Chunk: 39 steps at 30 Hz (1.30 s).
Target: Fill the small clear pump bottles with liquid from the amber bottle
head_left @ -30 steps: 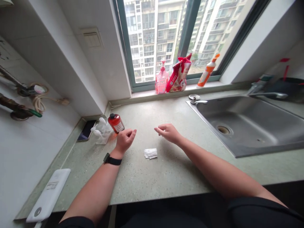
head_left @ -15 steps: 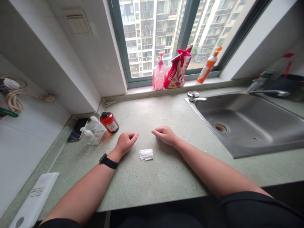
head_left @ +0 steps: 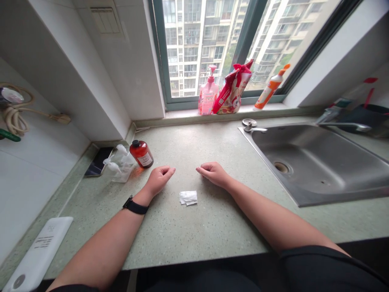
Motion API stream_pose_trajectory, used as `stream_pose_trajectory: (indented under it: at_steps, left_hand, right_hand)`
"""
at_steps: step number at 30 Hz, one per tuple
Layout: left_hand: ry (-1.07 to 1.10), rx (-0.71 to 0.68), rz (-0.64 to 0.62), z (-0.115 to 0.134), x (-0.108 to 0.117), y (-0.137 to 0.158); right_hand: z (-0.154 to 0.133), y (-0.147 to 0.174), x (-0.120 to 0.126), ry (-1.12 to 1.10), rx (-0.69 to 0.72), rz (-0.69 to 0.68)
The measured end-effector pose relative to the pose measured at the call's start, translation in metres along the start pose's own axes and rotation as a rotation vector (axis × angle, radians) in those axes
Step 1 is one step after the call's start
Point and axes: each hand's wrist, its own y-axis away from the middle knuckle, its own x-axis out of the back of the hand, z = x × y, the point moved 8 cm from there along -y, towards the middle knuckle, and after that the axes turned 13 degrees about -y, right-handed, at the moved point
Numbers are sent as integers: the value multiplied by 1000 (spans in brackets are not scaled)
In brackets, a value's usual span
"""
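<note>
My left hand (head_left: 158,179) rests on the green speckled countertop (head_left: 194,231) in a loose fist, thumb on top, with nothing seen in it. Just beyond it, to the left, stands a red-brown bottle (head_left: 142,154) with a black cap and a white label. Opposite, my right hand (head_left: 213,173) is also curled closed on the counter, and no object shows in its fingers. A small folded white tissue (head_left: 188,197) lies between my forearms, touched by neither hand. Beside the bottle is a clear plastic bag or packet (head_left: 120,168) with white parts in it.
A steel sink (head_left: 330,198) with a faucet (head_left: 346,125) is on the right. A pink pump bottle (head_left: 208,97), a red bag (head_left: 232,91) and an orange-and-white bottle (head_left: 269,92) line the windowsill. A dark phone-like slab (head_left: 99,161) and a long white device (head_left: 39,253) lie at the left.
My left hand has shifted slightly left, toward the bottle. The right hand keeps its pose, and the camera view has tilted a little.
</note>
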Motion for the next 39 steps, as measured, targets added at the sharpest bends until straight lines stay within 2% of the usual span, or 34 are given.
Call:
stream_pose_trajectory:
  at_steps: [6,39]
  left_hand:
    - [48,20,-4,-3,2,-2]
    - [30,7,-31,-1,2,-2]
  right_hand:
    - [1,2,0,5,-13,2]
    - [1,1,0,14,-10,-3]
